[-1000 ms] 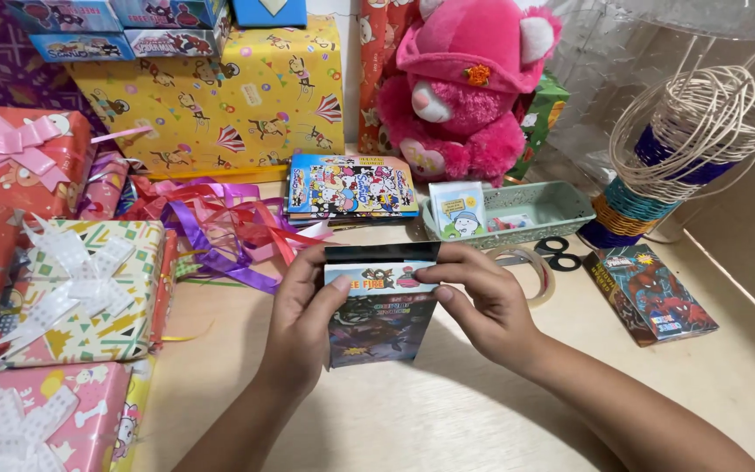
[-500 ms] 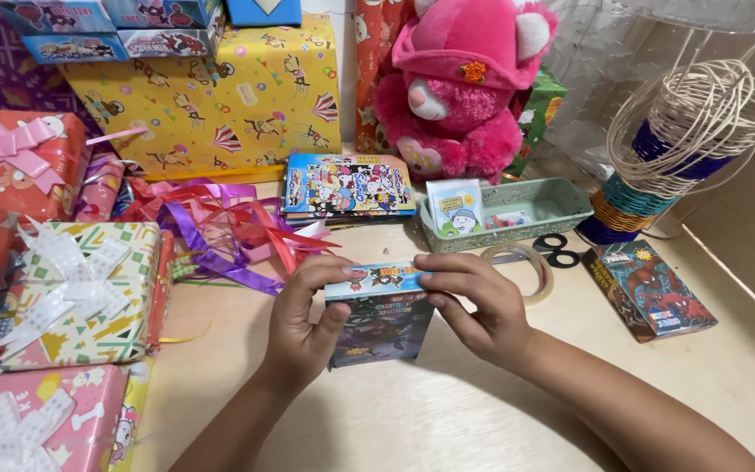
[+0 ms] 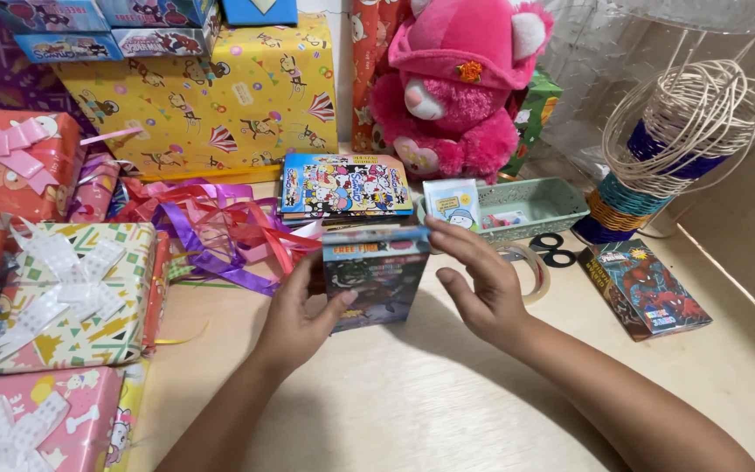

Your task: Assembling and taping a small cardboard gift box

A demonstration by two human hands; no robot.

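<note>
Pale wood tabletop (image 3: 412,402) fills the near part of the view, crowded at its left and far edges with wrapped presents. Near the middle stands a dark printed box (image 3: 374,278), upright on the table and slightly tilted. The left hand (image 3: 297,315) grips its left side, thumb pressed on the front face and fingers curled behind. The right hand (image 3: 481,284) is half open, its fingertips resting on the box's top right corner while the palm stays clear of the box; it has hold of nothing.

Just behind the box lies a flat cartoon-printed box (image 3: 345,184), and to the left of it sprawls a tangle of purple and red ribbons (image 3: 220,229). A gift in white patterned paper with a white bow (image 3: 72,293) sits at the left, with a pink wrapped gift (image 3: 41,424) nearer. A large yellow wrapped parcel (image 3: 198,100) stands at the far side, beside a pink plush bear (image 3: 460,87). Right of the hands are a pale green tray (image 3: 539,205), a roll of clear tape (image 3: 530,267), black scissor handles (image 3: 555,249), a red and blue printed box (image 3: 644,287), and a woven wicker basket frame (image 3: 679,144).
</note>
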